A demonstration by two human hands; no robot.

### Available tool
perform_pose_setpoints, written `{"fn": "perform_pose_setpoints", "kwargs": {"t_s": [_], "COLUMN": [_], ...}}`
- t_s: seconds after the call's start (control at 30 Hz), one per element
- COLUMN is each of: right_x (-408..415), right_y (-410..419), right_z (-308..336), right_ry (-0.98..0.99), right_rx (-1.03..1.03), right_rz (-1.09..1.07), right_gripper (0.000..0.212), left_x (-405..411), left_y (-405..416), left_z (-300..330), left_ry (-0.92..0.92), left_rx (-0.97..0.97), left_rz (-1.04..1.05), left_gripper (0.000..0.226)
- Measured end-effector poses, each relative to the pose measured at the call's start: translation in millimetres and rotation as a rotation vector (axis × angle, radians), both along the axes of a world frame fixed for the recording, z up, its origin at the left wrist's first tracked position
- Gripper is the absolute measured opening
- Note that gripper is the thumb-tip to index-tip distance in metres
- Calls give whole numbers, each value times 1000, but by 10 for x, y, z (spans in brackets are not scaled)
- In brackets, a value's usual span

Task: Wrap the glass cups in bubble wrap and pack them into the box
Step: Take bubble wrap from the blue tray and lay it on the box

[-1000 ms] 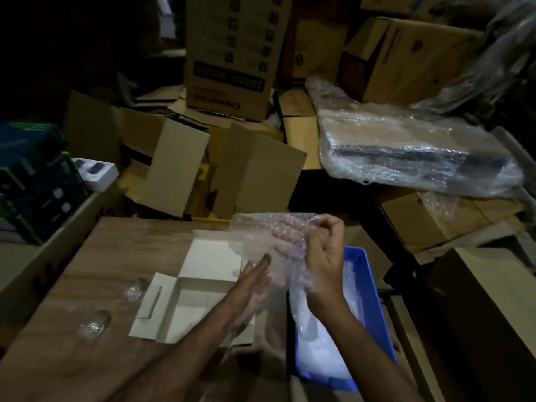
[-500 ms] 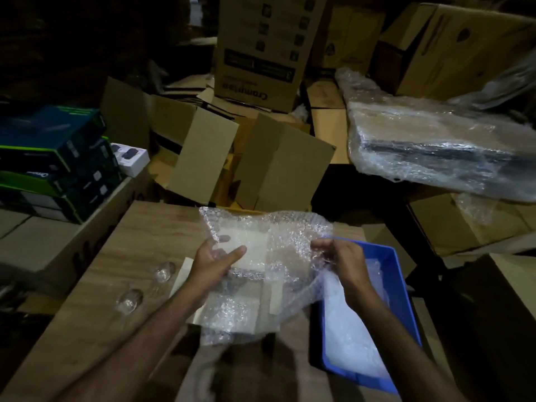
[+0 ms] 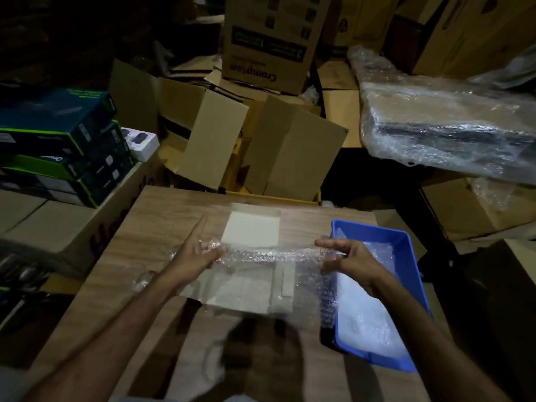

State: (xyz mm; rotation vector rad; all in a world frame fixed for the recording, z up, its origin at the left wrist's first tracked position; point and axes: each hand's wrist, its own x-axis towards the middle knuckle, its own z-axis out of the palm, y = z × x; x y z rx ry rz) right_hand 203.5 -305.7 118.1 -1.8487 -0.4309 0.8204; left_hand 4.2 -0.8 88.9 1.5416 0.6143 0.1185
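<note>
Both hands, left hand and right hand, pinch the wrap taut over the box mid-counter, likely to spread it flat; cup at left edge.

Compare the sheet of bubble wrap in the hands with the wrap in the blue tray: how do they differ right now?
The bubble wrap sheet is stretched flat between the left hand and the right hand, while the wrap in the tray lies loose and bunched. The held sheet hangs over the white box, which shows through it; the tray wrap sits inside the blue tray and looks whitish. Both are clear and bubbled.
</note>
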Motion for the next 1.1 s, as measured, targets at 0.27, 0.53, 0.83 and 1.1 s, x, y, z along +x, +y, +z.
{"fn": "perform_pose_setpoints", "kwargs": {"t_s": [0.27, 0.53, 0.83, 1.1], "right_x": [-74, -27, -184, -415], "right_y": [99, 77, 332, 374], "right_z": [-51, 64, 446, -46], "right_ry": [-418, -517, -68, 847], "right_rx": [-274, -273, 106, 650], "right_rz": [111, 238, 179, -53], "right_gripper": [65, 10, 22, 96], "left_x": [-151, -78, -8, 140], "left_y": [64, 191, 14, -532], "left_z": [114, 93, 742, 474], "left_ry": [68, 117, 321, 24], "left_rx": [99, 521, 79, 28], "left_rz": [-209, -203, -845, -378], "left_gripper": [57, 18, 64, 20]}}
